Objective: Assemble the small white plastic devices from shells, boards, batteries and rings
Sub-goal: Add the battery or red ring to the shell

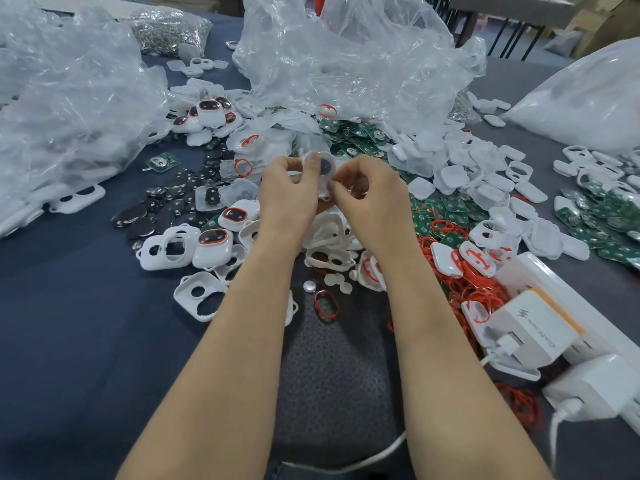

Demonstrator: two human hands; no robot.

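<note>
We hold a small white plastic shell (326, 155) with a dark round battery (325, 166) up over the pile of parts (329, 233); our left hand (287, 192) grips its left side, our right hand (367, 195) pinches its right edge. The white charger block (530, 329) nearby has a lightning mark, but we cannot read its small words.

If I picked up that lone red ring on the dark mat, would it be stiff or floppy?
The red ring looks thin and lies as a squashed oval, so probably floppy and light. Lying flat, it should not roll.
</note>
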